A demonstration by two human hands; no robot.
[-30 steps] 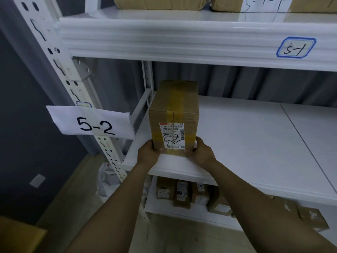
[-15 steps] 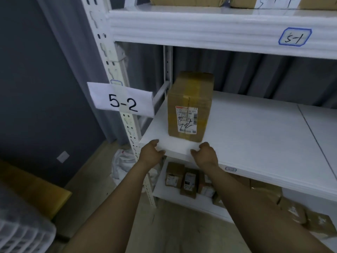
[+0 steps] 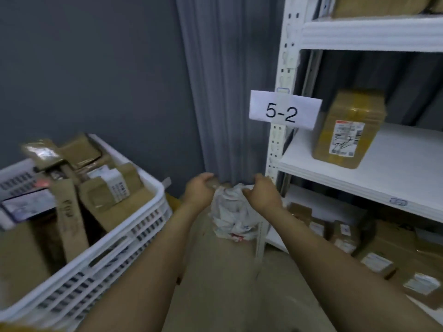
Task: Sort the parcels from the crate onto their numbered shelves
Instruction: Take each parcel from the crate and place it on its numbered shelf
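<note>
The taped parcel (image 3: 347, 130) stands on the shelf (image 3: 395, 168) beside its 5-2 sign (image 3: 285, 109), label outward for checking. The left hand (image 3: 200, 189) and right hand (image 3: 262, 194) hang loosely curled, empty, between shelf and the crate (image 3: 143, 226) at left; we judge them free for another parcel

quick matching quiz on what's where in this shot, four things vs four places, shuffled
1 taped box
2 white crate
3 crumpled bag
4 5-2 sign

a on the floor beside the rack's foot
b fixed to the rack post
c at left, full of parcels
d standing on the middle shelf

Pairs: 1-d, 2-c, 3-a, 4-b
</note>
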